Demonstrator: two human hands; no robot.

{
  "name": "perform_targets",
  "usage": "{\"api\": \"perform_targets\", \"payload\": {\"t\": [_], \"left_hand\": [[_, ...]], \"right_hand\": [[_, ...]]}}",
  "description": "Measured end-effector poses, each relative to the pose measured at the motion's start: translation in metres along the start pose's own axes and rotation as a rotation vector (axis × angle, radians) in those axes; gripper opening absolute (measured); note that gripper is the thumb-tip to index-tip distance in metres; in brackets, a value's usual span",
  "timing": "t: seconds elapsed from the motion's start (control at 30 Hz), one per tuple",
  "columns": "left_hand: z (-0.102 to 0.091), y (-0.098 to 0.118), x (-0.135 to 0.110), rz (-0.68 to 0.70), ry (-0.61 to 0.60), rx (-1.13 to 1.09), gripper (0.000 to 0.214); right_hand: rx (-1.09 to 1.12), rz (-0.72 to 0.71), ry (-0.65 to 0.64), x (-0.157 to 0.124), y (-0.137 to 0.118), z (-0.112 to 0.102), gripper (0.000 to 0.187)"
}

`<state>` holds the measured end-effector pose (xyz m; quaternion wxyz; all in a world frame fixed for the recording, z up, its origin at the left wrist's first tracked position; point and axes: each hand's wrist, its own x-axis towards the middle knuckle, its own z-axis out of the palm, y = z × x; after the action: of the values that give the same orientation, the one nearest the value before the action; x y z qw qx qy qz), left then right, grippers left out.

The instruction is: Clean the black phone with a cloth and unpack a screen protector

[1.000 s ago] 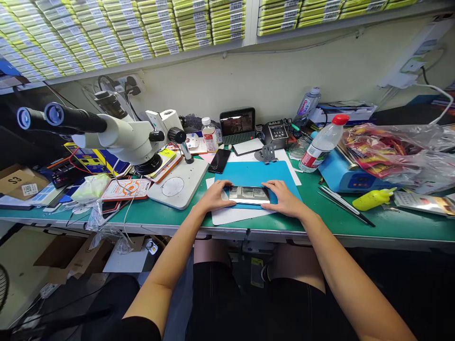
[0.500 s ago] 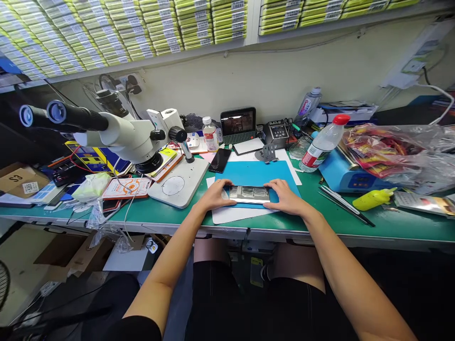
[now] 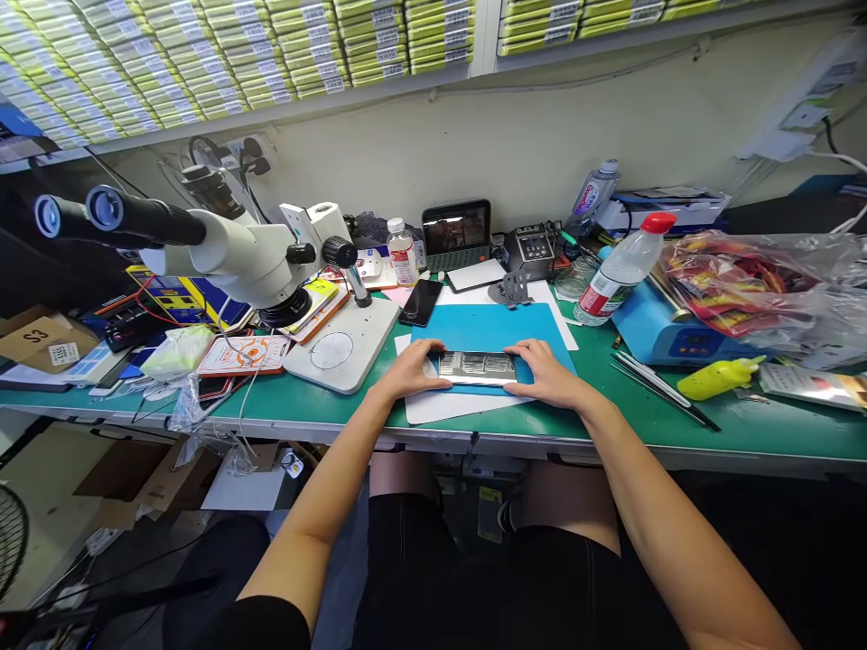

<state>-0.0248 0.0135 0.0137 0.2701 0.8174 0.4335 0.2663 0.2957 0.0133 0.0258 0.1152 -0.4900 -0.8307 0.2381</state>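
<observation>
A phone (image 3: 477,366) with a glossy, reflecting face lies sideways between my two hands, low over the blue mat (image 3: 491,321). Its left end is gripped by my left hand (image 3: 414,368), fingers at the far edge and thumb at the near edge. My right hand (image 3: 542,372) grips the right end in the same way. Part of each end is hidden by the fingers. Under the mat, white paper (image 3: 443,411) sticks out toward the table's front edge. Another dark phone (image 3: 421,302) lies just beyond the mat's left corner.
A microscope (image 3: 244,257) stands on its white base (image 3: 342,348) at the left. To the right are a red-capped bottle (image 3: 627,271), tweezers (image 3: 664,388), a yellow squeeze bottle (image 3: 719,377) and a blue device (image 3: 667,325) under plastic bags. A small screen (image 3: 457,236) stands behind.
Both hands keep their hold on the phone and have hardly moved. The reflection on its face has shifted slightly, and the whole view has moved a little.
</observation>
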Motion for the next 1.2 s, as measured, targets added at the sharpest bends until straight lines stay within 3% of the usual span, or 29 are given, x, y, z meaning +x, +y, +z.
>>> {"api": "perform_targets", "payload": {"t": [0.3, 0.4, 0.47, 0.57, 0.67, 0.83, 1.07, 1.2], "left_hand": [[0.002, 0.002, 0.001, 0.005, 0.003, 0.018, 0.062], [-0.006, 0.006, -0.001, 0.035, -0.011, 0.035, 0.064], [-0.017, 0.008, -0.009, 0.059, 0.054, 0.052, 0.063], [-0.037, 0.007, -0.025, 0.030, 0.233, 0.126, 0.039], [-0.043, 0.005, -0.038, -0.068, 0.241, 0.220, 0.021], [-0.027, 0.002, -0.035, -0.135, 0.120, 0.287, 0.017], [-0.018, 0.005, -0.028, -0.097, 0.180, 0.275, 0.015], [-0.004, 0.014, -0.024, -0.050, 0.241, 0.279, 0.017]], "right_hand": [[0.002, -0.003, 0.013, 0.000, -0.001, -0.001, 0.070], [0.001, 0.004, 0.016, -0.002, -0.003, -0.001, 0.070], [0.006, 0.008, 0.011, -0.003, -0.003, -0.001, 0.071], [0.013, 0.001, 0.010, -0.003, -0.002, 0.000, 0.073], [0.006, -0.009, 0.018, -0.002, -0.001, 0.002, 0.074], [-0.011, -0.011, 0.022, 0.000, 0.002, 0.003, 0.077], [0.000, -0.024, 0.034, -0.001, 0.002, 0.003, 0.075], [0.009, -0.028, 0.040, -0.002, 0.001, 0.003, 0.074]]}}
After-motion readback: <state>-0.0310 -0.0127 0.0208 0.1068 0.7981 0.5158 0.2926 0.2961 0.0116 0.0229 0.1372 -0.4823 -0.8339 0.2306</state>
